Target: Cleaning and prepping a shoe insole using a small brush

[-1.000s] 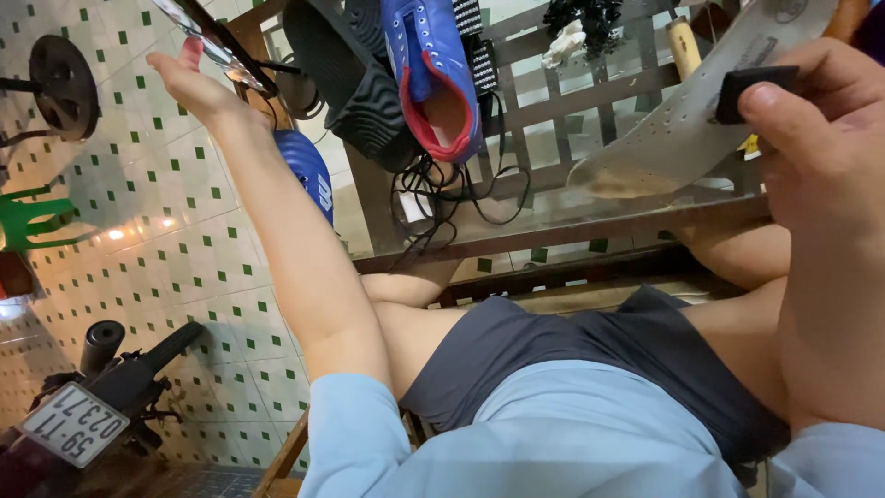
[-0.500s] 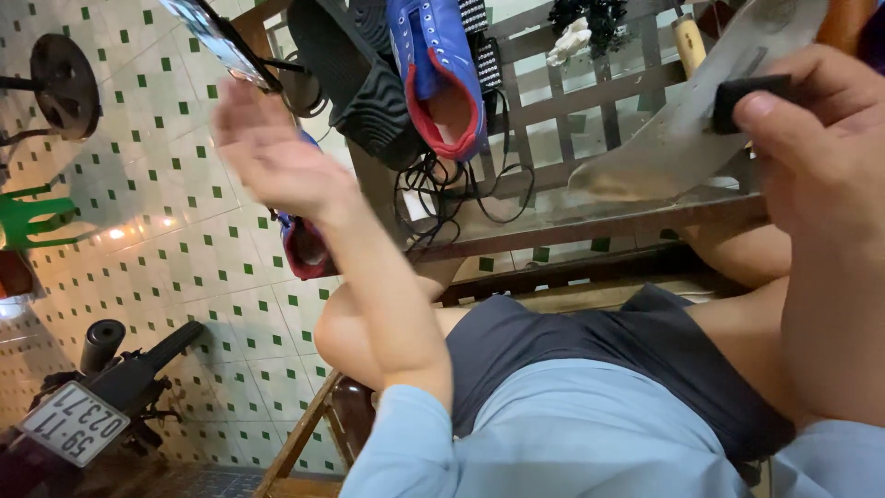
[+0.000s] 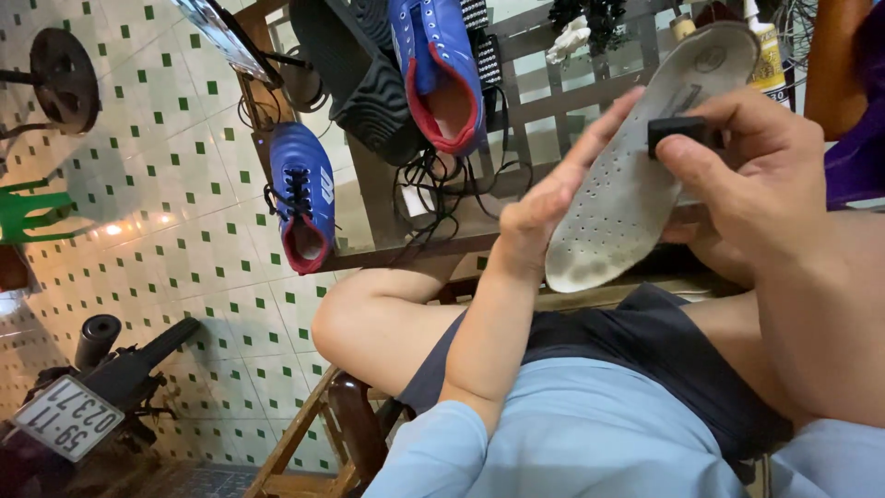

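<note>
White perforated insole (image 3: 636, 175), foam-like, flat, elongated with rounded ends, grubby at the lower end. It's held up in the air over the person's lap, in front of the tabletop (image 3: 479, 231), tilted with the toe end low-left and the heel end up-right.

Left hand (image 3: 553, 198): fingers extended along the insole's left edge, touching it and supporting it from the side, not curled round. Open, flat contact.

Right hand (image 3: 747, 175): fingers pinched on a small black block (image 3: 680, 132), rectangular, matte, hard-looking. Block sits pressed against the insole's upper face near the heel end. Thumb below, index on top. Rest of that hand is behind the insole's right edge; can't tell whether it also grips the insole.

Around it:
- Blue shoe (image 3: 441, 69) with red lining, glossy upper, lying on the tabletop, opening toward the camera.
- Second blue shoe (image 3: 302, 198), black laces, same red lining, at the tabletop's left edge.
- Black ribbed sole piece (image 3: 355, 69), wavy tread, just left of the first shoe, touching it.
- Black cords (image 3: 433, 189) tangled below the shoes.
- Tile floor (image 3: 138, 184), white with small green squares, shiny.
- Wooden chair frame (image 3: 350, 424) under the person, dark varnish.
- Dark shorts, light blue shirt.
</note>
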